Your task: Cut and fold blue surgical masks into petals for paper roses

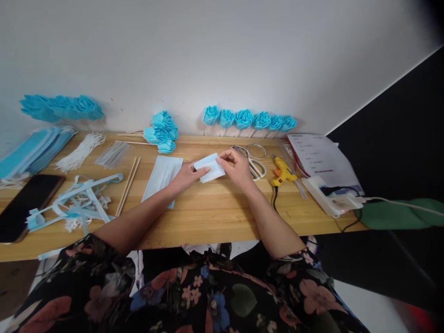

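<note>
Between my hands, above the middle of the wooden table [215,217], is a small folded piece of pale blue face mask fabric [210,168]. My left hand [189,176] grips its left side, thumb on top. At its upper right edge, my right hand [236,166] pinches it between thumb and fingers. Left of my left hand lies a flat stack of light blue mask fabric [157,178], partly under my forearm. Scissors with white handles [258,169] lie just beyond my right hand, which partly hides them.
Blue fabric flowers [244,119] line the wall; more flowers [161,132] lie mid-left. A yellow glue gun [282,172] and power strip [322,196] are right. Left are masks [34,150], white ear loops [80,151], wires [113,154], sticks [128,185], cut strips [83,194] and a phone [27,203].
</note>
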### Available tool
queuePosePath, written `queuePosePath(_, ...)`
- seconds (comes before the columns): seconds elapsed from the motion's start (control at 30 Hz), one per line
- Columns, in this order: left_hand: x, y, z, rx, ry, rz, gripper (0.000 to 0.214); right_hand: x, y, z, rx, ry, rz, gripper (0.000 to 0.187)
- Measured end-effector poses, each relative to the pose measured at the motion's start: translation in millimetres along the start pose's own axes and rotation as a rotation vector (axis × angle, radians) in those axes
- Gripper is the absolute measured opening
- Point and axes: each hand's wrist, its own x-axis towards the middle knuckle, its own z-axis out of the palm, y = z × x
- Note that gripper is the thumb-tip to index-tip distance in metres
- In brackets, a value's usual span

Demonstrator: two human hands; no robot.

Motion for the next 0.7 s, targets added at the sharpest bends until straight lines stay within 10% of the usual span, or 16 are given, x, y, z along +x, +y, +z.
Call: queuePosePath(0.7, 1.1, 5.7, -5.8, -0.08, 0.115, 0.023, 0.04, -3.9, -2.7, 0.9, -0.116, -0.138, -0.05, 0.01)
